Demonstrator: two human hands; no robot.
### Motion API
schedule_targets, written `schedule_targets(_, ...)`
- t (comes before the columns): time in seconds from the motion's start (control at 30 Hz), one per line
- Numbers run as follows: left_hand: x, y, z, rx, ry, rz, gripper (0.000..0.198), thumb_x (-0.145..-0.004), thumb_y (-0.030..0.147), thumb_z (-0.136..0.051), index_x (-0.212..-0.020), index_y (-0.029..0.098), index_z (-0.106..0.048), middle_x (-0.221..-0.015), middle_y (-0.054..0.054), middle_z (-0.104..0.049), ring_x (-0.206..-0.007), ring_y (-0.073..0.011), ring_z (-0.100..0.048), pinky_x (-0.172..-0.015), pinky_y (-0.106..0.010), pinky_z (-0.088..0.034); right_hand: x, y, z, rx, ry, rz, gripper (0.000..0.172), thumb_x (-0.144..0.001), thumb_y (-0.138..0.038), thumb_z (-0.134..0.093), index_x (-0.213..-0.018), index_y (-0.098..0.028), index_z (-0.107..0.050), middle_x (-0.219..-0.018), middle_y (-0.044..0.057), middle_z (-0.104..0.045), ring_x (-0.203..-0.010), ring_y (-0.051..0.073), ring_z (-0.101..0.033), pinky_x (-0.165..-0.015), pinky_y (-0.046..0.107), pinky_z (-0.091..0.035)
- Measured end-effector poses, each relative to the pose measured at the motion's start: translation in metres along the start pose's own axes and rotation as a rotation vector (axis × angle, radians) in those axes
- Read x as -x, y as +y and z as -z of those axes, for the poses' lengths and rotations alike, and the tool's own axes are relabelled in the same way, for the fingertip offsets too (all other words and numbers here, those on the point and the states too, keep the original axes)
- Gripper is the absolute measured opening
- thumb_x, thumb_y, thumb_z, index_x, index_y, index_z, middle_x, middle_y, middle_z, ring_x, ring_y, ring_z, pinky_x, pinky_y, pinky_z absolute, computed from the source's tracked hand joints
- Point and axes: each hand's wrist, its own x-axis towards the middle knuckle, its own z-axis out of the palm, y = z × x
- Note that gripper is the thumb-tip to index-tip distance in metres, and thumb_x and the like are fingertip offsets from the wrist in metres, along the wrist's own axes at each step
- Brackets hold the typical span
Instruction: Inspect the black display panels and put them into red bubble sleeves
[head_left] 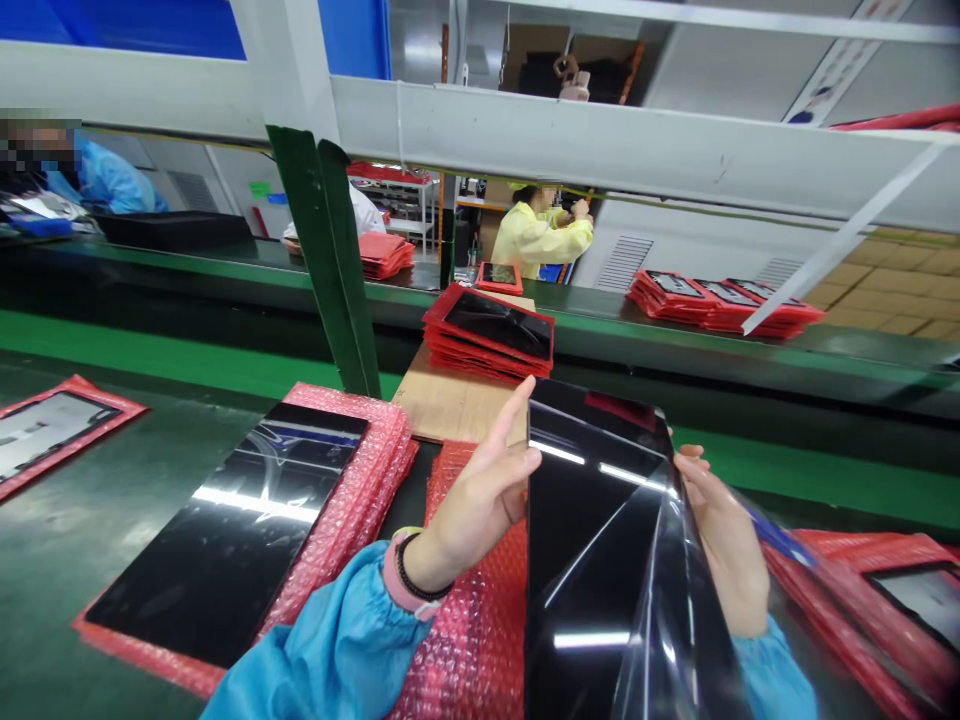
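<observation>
I hold a glossy black glass panel (592, 540) upright in front of me, between both hands. My left hand (480, 500) grips its left edge, with the index finger stretched up along the panel's top corner. My right hand (720, 540) holds the right edge, partly behind a clear protective film (675, 600) that lifts off the panel's face. Both sleeves are light blue, and a dark bead bracelet circles the left wrist.
Another black panel (232, 530) lies on a stack of pink bubble wrap (360, 470) at left. More wrapped panels sit at the far left (52, 425), at the right (900, 600), ahead on a wooden board (487, 335) and across the green conveyor (720, 300). Other workers sit behind.
</observation>
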Motion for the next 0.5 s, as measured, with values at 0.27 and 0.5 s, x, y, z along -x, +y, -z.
schedule_targets(0.27, 0.008, -0.018, -0.004, 0.01, -0.418, -0.041, 0.115, -0.067, 0.022, -0.07, -0.15, 0.031, 0.009, -0.14, -0.008, -0.049, -0.126, -0.0265, -0.047, -0.1, -0.042, -0.036, 0.005, -0.017, 0.002, -0.213, 0.123, -0.101, 0.03, -0.059, 0.001, -0.061, -0.078, -0.021, -0.054, -0.063, -0.01, -0.058, -0.051, 0.009, -0.063, -0.076, 0.025, -0.059)
schedule_targets(0.5, 0.015, -0.021, 0.0, -0.061, -0.485, 0.002, 0.122, -0.061, 0.032, -0.072, -0.148, 0.036, 0.012, -0.157, -0.007, -0.024, -0.145, -0.0316, -0.017, -0.11, -0.055, -0.022, 0.009, -0.018, 0.0, -0.287, 0.101, -0.105, 0.032, -0.057, 0.002, -0.064, -0.078, -0.02, -0.054, -0.064, -0.011, -0.055, -0.051, 0.007, -0.061, -0.081, 0.023, -0.058)
